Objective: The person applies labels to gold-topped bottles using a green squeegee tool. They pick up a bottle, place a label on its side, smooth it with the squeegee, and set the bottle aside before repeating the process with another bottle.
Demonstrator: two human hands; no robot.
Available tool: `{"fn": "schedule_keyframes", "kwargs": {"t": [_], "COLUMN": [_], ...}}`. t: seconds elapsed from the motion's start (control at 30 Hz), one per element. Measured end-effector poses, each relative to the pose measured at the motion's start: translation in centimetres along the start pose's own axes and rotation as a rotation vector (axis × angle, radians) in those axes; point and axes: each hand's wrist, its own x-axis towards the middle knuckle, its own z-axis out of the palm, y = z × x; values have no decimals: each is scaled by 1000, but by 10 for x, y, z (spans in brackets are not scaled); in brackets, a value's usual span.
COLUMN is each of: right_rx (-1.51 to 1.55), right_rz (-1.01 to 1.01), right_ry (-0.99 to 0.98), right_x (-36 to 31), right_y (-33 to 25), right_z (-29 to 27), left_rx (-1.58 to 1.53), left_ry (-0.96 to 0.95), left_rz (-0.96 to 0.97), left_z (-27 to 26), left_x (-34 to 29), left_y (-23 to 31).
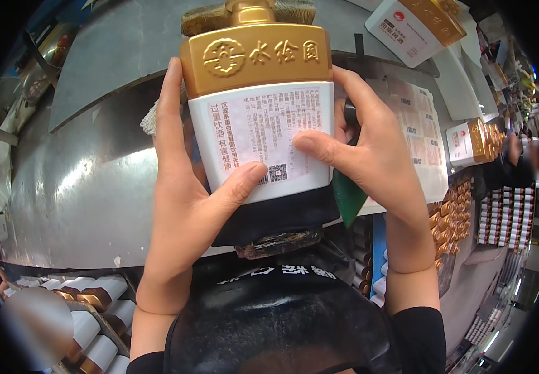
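Note:
A flat-sided bottle (257,134) with a white body and a gold shoulder stands before me between both hands, its printed label facing me. My left hand (185,181) grips the left side, with the thumb pressed on the label's lower edge. From the right, my right hand (363,137) closes on the other side, its thumb lying on the label. Most of the fingers are hidden behind the bottle. A green pointed piece (348,196) shows below my right hand; whether the fingers hold it is hidden. Under the bottle is a black stand (275,215).
A grey metal table (82,206) spreads to the left. Sheets of labels (428,131) lie at the right. Other white and gold bottles stand at the far right (406,31) and beside the sheets (466,142). More bottles (98,330) fill crates at lower left.

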Motion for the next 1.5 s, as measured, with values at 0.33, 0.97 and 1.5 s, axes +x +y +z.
{"fn": "schedule_keyframes", "kwargs": {"t": [0.33, 0.97, 1.5], "right_rx": [150, 113, 83], "right_rz": [62, 44, 49], "right_ry": [-79, -19, -63], "right_x": [5, 10, 8], "right_y": [-4, -3, -7], "right_z": [-14, -6, -9], "left_rx": [-7, 127, -24], "left_ry": [-12, 33, -59], "left_rz": [32, 70, 48], "left_z": [-10, -11, -11], "left_x": [7, 14, 8], "left_y": [1, 1, -4]}}
